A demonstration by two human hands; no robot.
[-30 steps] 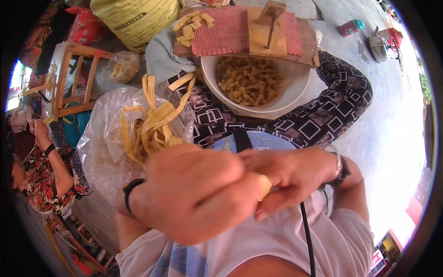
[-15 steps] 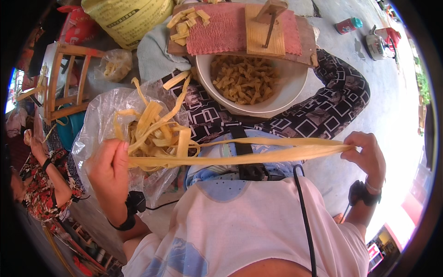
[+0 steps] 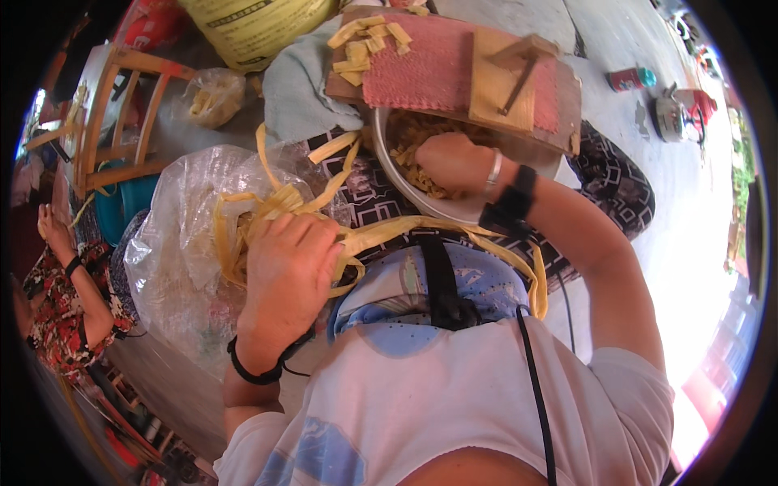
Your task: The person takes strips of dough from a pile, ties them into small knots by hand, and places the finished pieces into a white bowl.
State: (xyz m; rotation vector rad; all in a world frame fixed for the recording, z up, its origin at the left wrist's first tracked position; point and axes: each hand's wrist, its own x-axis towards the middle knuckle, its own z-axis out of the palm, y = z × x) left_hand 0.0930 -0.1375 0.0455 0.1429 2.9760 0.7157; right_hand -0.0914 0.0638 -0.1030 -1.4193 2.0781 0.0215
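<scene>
My left hand (image 3: 290, 263) is closed around a long, flat yellow strip (image 3: 397, 229). The strip's loose end runs across my lap and hangs down at the right. Under and beyond that hand lies a tangle of more yellow strips (image 3: 279, 202) on a clear plastic bag (image 3: 182, 219). My right hand (image 3: 455, 162) reaches down into a white bowl (image 3: 442, 209), over short yellow knotted pieces (image 3: 412, 172). Its fingers point downward and are mostly hidden, so what they hold, if anything, does not show.
A board (image 3: 559, 138) with a pink mat (image 3: 421, 61) and a wooden tool (image 3: 519, 73) spans the bowl's far side, cut pieces (image 3: 369, 44) at its left. Left are a wooden chair (image 3: 101, 121) and another person (image 3: 85, 308); far right, a bottle (image 3: 632, 78) and kettle (image 3: 671, 117).
My right hand has let go of the strip's right end and moved left and away from me into the bowl. My left hand has shifted right; the strip has gone slack.
</scene>
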